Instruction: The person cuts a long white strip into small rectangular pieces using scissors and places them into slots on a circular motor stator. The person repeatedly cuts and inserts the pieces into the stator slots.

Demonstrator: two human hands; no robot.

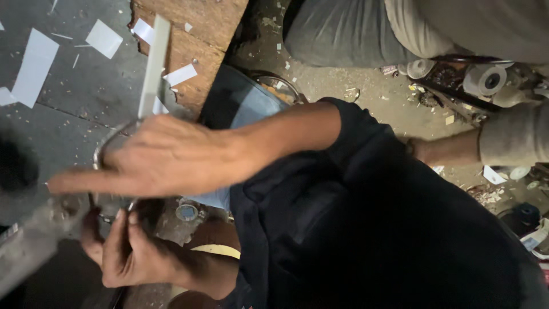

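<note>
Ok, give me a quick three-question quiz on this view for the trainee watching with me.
1. True or false: the right hand has its fingers stretched out.
2. The white paper scraps lie mostly on: A) the grey floor, B) the person's lap, C) a shelf.
3. Whose grey sleeve shows at the right edge?

Key: 1 true. 2 A. 3 Another person's; the wearer's own sleeve is black, and their left hand is curled below the right.
</note>
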